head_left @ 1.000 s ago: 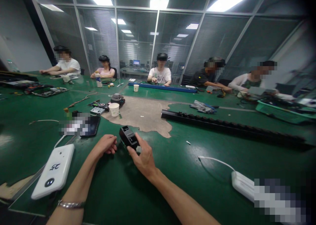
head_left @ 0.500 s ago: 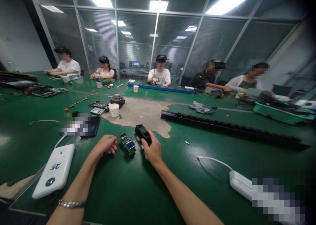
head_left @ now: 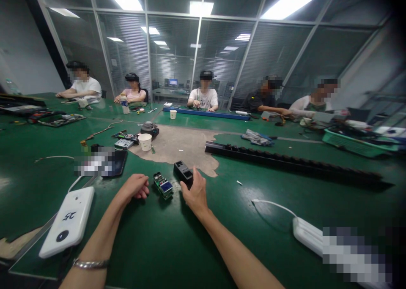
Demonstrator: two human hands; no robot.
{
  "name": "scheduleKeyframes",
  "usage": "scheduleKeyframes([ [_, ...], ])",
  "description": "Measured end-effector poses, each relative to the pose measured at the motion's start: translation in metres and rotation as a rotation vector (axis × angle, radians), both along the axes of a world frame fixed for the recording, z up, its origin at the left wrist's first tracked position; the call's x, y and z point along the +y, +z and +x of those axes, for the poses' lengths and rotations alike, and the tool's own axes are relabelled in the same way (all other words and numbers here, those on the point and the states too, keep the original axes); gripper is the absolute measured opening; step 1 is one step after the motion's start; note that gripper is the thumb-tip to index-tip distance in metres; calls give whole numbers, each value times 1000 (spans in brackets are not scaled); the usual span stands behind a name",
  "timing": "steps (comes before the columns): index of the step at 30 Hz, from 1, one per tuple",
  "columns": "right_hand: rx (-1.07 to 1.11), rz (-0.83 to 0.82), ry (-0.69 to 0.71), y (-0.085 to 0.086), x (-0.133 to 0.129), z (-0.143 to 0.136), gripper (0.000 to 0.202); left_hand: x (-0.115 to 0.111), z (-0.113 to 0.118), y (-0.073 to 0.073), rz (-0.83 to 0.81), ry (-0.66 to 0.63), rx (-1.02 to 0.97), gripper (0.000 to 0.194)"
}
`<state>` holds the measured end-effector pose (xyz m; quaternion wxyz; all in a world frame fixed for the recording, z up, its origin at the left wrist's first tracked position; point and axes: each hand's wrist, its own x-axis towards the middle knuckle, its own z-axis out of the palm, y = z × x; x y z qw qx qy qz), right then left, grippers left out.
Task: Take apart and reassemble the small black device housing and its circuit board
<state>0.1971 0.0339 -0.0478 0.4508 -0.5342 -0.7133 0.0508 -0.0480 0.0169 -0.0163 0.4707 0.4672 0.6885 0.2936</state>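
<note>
My right hand point(head_left: 196, 194) has its thumb and fingers around the near end of a black plastic case point(head_left: 183, 171), which rests at or just above the green table. Just left of it lies a small green circuit board assembly point(head_left: 163, 186) with a blue-and-white screen, touched by neither hand. My left hand point(head_left: 137, 186) rests on its side to the left of the board, fingers curled in and nothing visible in them. The underside of the case and some of my right fingertips are hidden.
A paper cup point(head_left: 145, 142) and a dark motor-like part point(head_left: 149, 129) stand beyond the board. A long black strip point(head_left: 285, 162) lies to the right. White power banks point(head_left: 68, 221) with cables flank my arms. Several people sit across the table.
The black case now sits lower and flatter, with its top turned more into view. My right fingers have loosened slightly around it. My left hand and the circuit board stay put.
</note>
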Motion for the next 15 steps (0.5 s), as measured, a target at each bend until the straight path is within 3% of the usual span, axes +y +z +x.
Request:
scheduleKeyframes([
  [7, 140, -81, 57, 10, -3, 0, 50, -1, -1, -1, -6, -8, 6, 29],
  [11, 261, -50, 212, 26, -18, -9, 53, -1, 0, 0, -2, -8, 13, 28],
  [15, 211, -15, 312, 37, -35, -22, 54, 1, 0, -1, -25, -2, 27, 26],
])
